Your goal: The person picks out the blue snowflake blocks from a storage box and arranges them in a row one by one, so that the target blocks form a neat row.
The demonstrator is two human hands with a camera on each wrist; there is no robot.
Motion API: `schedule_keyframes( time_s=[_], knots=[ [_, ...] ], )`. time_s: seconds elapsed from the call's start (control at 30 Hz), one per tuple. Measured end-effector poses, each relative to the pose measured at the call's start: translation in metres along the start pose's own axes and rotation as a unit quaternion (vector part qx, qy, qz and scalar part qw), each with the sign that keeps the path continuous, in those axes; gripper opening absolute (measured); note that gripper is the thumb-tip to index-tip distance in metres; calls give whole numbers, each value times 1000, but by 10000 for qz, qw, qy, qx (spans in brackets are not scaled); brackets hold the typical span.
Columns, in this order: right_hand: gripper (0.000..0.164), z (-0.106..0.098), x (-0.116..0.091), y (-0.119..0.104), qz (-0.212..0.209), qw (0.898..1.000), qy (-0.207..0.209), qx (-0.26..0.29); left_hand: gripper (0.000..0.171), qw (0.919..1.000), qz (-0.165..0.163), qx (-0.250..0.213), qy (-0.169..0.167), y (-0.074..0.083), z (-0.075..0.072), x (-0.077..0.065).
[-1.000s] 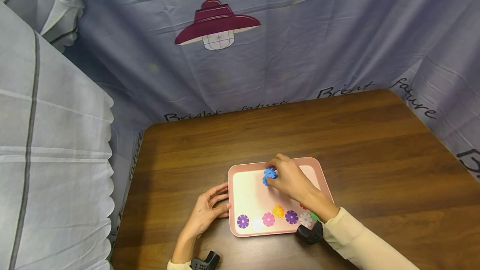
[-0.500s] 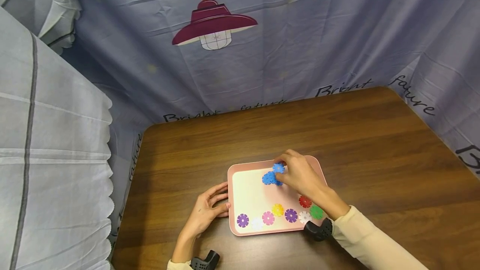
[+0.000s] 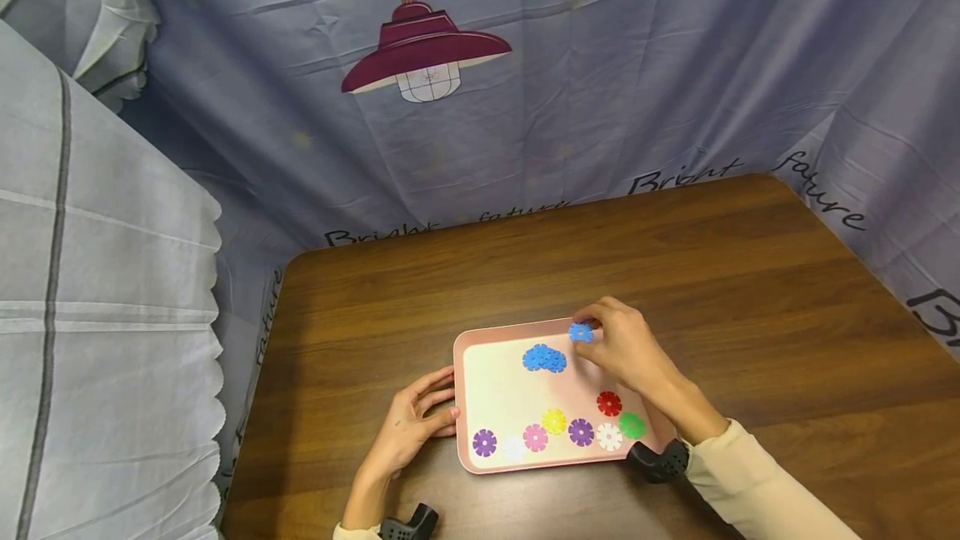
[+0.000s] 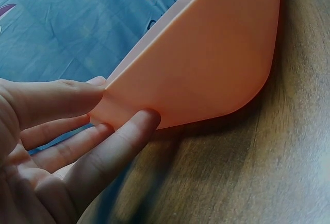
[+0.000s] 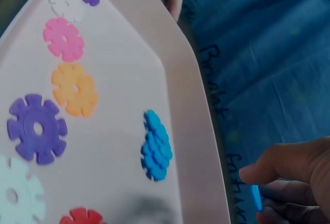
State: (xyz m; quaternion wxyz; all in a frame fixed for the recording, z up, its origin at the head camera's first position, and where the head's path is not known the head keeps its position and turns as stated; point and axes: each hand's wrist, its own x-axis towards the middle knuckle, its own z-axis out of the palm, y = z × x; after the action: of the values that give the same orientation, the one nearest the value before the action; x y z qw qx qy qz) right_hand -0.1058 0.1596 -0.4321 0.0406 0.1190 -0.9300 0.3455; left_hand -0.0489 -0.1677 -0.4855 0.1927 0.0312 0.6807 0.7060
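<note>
My right hand [image 3: 630, 348] pinches a blue notched snowflake disc [image 3: 581, 332] between thumb and fingers, over the tray's far right part. In the right wrist view only the edge of that disc [image 5: 256, 197] shows between the fingers. To its left, a small overlapping pile of blue snowflake discs [image 3: 544, 358] lies in the pink tray [image 3: 480, 390]. My left hand [image 3: 411, 417] rests against the tray's left side, fingers mostly straight. In the left wrist view, fingertips [image 4: 147, 118] touch the tray's outer wall [image 4: 206, 59] and reach its rim.
Along the tray's near side lie single snowflake discs: purple [image 3: 484, 442], white, pink [image 3: 536, 438], yellow [image 3: 554, 421], a second purple [image 3: 581, 432], another white [image 3: 609, 437], red [image 3: 609, 403] and green [image 3: 632, 425]. The tray stands on a wooden table [image 3: 375, 298] with printed curtains [image 3: 600, 90] behind.
My right hand has moved right, lifting one blue disc away from the blue pile, which stays in the tray. The red and green discs have come into view. My left hand keeps its place.
</note>
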Motion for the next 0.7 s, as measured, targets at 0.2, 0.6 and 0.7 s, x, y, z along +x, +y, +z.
schedule_keyframes(
  time_s=[0.2,0.6,0.7],
  knots=[
    [28,-8,-3,8,50,9999,110,29,61,10000,15,7,23,0,0,-1],
    [29,-17,-10,25,125,9991,413,-36,61,10000,61,-6,-5,-1,0,-1],
    [28,-21,-13,28,246,9987,440,-78,61,10000,59,-21,-23,-2,0,-1]
  ],
)
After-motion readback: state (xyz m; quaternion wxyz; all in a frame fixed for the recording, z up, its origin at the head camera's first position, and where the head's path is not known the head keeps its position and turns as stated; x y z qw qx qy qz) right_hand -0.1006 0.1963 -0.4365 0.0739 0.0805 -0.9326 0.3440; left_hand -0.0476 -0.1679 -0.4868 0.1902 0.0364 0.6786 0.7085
